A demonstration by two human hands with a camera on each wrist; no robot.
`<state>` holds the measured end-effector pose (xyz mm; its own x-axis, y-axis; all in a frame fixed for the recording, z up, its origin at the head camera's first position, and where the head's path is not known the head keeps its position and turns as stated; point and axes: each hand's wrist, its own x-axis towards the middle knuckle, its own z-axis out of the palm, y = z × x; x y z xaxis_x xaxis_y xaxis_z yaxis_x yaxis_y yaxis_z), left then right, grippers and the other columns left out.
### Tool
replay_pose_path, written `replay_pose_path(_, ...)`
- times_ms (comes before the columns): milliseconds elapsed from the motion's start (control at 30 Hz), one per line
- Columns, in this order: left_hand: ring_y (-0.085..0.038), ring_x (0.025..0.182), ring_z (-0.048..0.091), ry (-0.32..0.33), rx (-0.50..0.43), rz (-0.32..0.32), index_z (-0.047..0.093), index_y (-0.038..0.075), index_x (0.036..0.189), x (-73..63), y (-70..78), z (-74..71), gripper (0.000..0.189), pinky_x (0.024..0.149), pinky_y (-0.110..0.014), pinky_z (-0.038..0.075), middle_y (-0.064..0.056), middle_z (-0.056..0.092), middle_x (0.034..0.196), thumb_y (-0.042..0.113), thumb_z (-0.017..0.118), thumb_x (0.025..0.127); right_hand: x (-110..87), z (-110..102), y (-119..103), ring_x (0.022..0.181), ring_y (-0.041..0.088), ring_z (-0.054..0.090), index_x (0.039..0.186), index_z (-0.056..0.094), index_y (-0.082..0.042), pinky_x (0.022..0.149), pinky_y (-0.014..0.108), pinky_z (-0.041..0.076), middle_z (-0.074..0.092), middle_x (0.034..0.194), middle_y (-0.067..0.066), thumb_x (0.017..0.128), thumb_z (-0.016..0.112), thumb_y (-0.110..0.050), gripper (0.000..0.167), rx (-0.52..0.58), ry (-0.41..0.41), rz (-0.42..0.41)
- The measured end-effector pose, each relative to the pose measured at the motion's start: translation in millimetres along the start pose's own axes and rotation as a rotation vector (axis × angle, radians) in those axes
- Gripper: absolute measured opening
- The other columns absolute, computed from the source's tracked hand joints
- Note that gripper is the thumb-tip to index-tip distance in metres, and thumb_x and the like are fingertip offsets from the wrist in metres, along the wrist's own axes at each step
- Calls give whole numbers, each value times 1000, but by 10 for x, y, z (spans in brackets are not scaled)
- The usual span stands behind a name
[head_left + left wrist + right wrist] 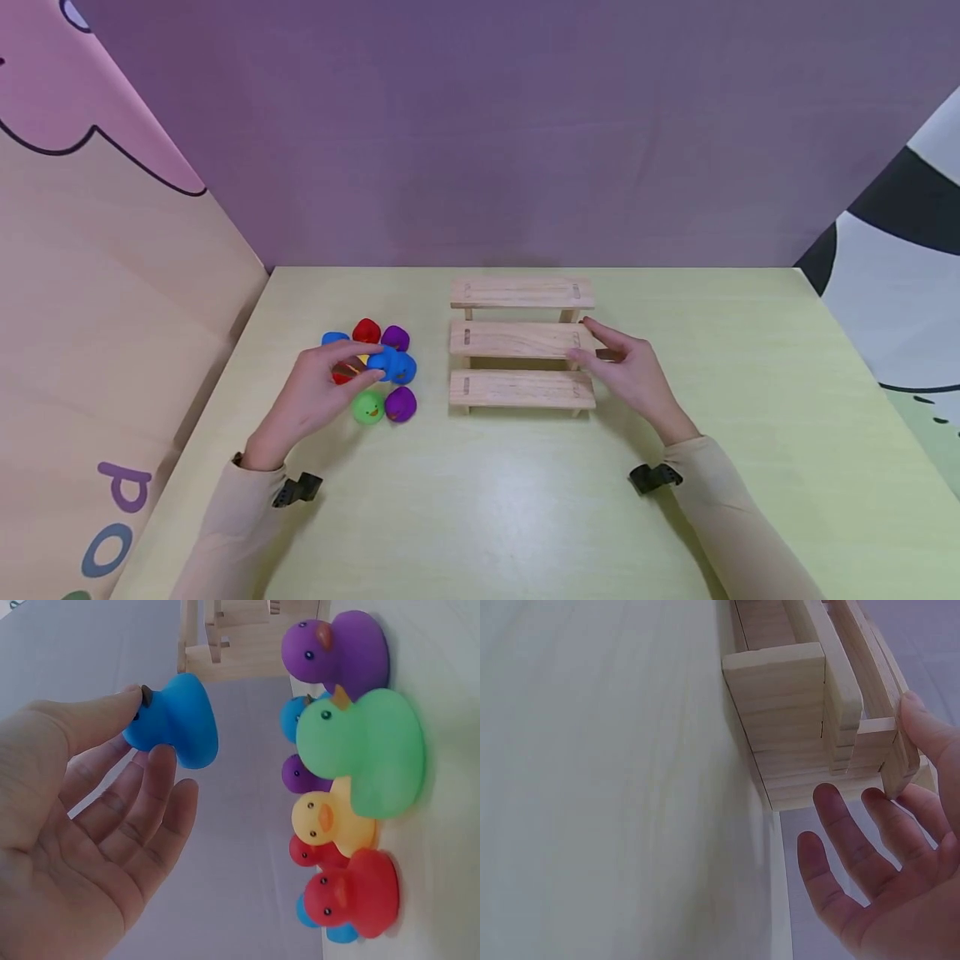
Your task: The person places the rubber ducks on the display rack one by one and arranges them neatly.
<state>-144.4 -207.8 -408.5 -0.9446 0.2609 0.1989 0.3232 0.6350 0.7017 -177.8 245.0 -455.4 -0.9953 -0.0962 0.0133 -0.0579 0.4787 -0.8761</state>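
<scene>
Nine toy ducks [368, 407], one stand [513, 340] — three shelves [521, 389]

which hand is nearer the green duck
Left. The left hand is close beside the green duck, pinching a blue duck; the right hand is farther off, at the right end of the wooden stand.

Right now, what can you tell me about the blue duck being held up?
The blue duck is a smooth toy, apparently rubber or soft plastic, with a rounded head, dark eye, brownish beak and a wider body ending in a broad base. The left hand pinches it about the head between thumb and fingers, roughly upright, lifted off the table beside other ducks.
</scene>
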Motion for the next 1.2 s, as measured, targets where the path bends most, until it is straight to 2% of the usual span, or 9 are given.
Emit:
replay_pose_path(267,-20,94,72,-7,-20,8,79,13,125,74,64,50,33,83,-38,63,-4,79,114,15,84,93,0,5,26,107,-3,71,158,53,-28,89,14,53,53,162,0,98,76,-48,67,-13,-7,-7)
replay_pose_path(367,-20,95,72,-6,-27,15,79,13,126,90,65,63,33,84,-41,64,-5,79,115,15,84,93,0,8,27,111,7,74,158,53,-28,89,14,53,53,162,1,98,76,-48,67,-18,-5,-13)
replay_pose_path(500,-20,94,72,-16,-38,14,78,14,127,106,86,75,34,83,-39,64,-4,79,112,17,84,93,-2,10,21,115,17,75,158,53,-29,89,15,53,52,162,1,98,76,-48,67,-20,-3,-8)
replay_pose_path(667,-19,92,73,-27,-52,23,78,13,128,137,120,107,34,84,-40,64,-2,78,102,17,83,94,-11,-2,14,111,7,74,158,53,-32,90,17,53,51,164,-1,97,77,-50,68,-17,-5,8)
replay_pose_path(833,-21,93,75,-32,-82,28,77,12,129,173,151,159,35,87,-47,64,-4,80,108,19,82,95,-8,-21,13,105,-5,71,158,52,-33,90,17,53,51,164,-2,97,77,-51,68,-21,-7,13)
replay_pose_path(1067,-21,98,74,-38,-102,53,77,14,130,247,222,238,36,89,-43,63,-4,78,117,22,83,95,-18,-52,23,104,-6,72,159,52,-31,90,15,52,51,164,-2,97,76,-51,69,-9,-7,25)
replay_pose_path(1200,-20,95,75,-46,-116,70,77,14,129,281,251,288,35,86,-41,62,-3,79,116,21,83,95,-27,-62,35,103,-7,71,159,52,-30,90,14,52,50,164,0,97,76,-50,69,-2,-11,28)
